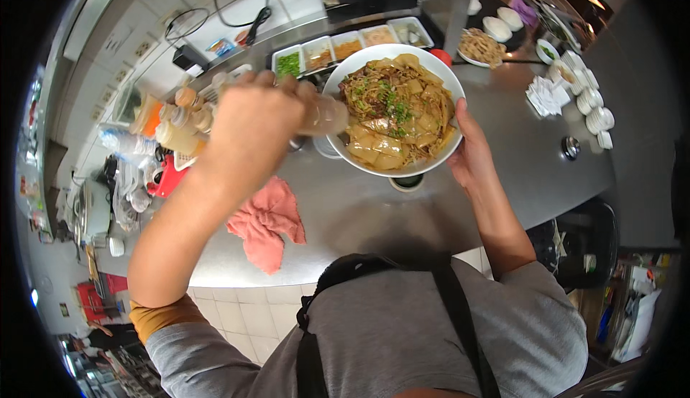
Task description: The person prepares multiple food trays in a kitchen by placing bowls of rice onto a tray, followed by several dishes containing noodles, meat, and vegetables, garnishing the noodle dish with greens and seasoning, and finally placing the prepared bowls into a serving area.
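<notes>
My right hand [470,153] grips the right rim of a large white bowl [452,74], held above the steel counter. Wide flat noodles [380,150] fill it, with thin strands, dark bits and chopped green onion [398,108] on top. My left hand [261,110], somewhat blurred, is closed around a clear container [330,117], perhaps a bottle or shaker, tilted sideways at the bowl's left rim. What it contains cannot be made out. Partly hidden beneath the bowl is a small cup of dark liquid [407,183].
White trays of toppings [318,56] line the back. Squeeze bottles [180,134] crowd the left beside a pink cloth [269,217] on the steel counter [345,220]. At right are a plate of light-brown strips [481,48], napkins [545,96] and stacked white cups [598,118].
</notes>
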Demonstrator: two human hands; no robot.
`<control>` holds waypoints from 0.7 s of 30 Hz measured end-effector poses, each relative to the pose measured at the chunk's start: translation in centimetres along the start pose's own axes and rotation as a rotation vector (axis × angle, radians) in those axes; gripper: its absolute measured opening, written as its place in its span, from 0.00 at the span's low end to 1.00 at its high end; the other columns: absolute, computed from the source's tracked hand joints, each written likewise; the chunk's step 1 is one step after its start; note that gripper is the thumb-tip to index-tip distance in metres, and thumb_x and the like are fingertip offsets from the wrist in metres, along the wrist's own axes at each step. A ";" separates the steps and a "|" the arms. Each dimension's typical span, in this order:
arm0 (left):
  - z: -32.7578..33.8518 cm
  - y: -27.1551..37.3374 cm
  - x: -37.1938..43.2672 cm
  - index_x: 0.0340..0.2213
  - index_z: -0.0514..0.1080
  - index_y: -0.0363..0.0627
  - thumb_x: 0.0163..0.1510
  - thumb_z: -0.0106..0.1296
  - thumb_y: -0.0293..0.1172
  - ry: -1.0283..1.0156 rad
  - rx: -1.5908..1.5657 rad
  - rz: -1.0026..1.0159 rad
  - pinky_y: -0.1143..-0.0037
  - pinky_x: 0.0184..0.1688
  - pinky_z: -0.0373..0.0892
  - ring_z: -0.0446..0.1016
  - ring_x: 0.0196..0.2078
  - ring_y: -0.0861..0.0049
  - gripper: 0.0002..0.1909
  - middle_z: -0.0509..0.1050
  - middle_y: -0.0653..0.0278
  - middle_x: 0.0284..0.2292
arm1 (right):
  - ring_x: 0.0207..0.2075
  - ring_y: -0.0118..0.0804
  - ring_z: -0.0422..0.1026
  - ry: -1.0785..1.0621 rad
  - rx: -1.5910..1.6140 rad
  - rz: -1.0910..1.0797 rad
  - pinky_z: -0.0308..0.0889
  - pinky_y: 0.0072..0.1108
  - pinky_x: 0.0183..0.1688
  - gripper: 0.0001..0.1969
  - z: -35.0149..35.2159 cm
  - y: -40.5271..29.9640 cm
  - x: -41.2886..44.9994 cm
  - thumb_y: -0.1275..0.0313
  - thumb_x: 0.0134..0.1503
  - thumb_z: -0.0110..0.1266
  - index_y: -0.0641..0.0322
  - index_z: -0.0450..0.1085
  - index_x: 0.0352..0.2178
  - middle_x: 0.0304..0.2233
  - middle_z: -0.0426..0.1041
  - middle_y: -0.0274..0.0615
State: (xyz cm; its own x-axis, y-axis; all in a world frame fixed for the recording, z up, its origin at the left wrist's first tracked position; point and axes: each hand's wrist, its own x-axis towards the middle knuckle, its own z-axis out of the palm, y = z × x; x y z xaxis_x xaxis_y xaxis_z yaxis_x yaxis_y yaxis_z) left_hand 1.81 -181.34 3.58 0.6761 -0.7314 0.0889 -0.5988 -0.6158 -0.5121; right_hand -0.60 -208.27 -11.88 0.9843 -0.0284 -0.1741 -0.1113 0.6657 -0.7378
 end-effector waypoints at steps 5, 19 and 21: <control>-4.6 7.3 6.5 0.29 0.72 0.44 0.42 0.54 0.26 0.130 0.060 0.079 0.77 0.37 0.68 0.76 0.32 0.72 0.08 0.76 0.63 0.26 | 0.40 0.28 0.75 0.038 -0.054 -0.048 0.76 0.21 0.38 0.26 -3.7 -2.9 -1.5 0.53 0.62 0.44 0.65 0.61 0.51 0.45 0.72 0.42; -5.9 15.3 18.6 0.30 0.73 0.44 0.40 0.57 0.25 0.047 0.031 0.071 0.72 0.37 0.70 0.77 0.32 0.67 0.11 0.76 0.61 0.27 | 0.40 0.24 0.74 0.147 -0.106 -0.124 0.75 0.17 0.37 0.30 -16.8 -10.7 -2.3 0.51 0.60 0.47 0.62 0.60 0.54 0.45 0.71 0.37; -5.5 15.4 20.8 0.33 0.71 0.44 0.39 0.59 0.25 0.097 -0.025 -0.005 0.70 0.37 0.71 0.77 0.33 0.65 0.16 0.76 0.60 0.28 | 0.41 0.24 0.74 0.143 -0.126 -0.130 0.75 0.18 0.37 0.30 -18.0 -11.6 -2.1 0.51 0.60 0.47 0.63 0.59 0.55 0.47 0.71 0.38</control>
State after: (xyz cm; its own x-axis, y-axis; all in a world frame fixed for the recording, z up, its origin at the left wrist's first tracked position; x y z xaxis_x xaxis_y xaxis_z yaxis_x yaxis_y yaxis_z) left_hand 4.30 -207.63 2.29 0.6347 -0.7528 0.1744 -0.6071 -0.6254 -0.4903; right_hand -3.79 -229.33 -14.69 0.9631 -0.2190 -0.1562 -0.0099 0.5514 -0.8342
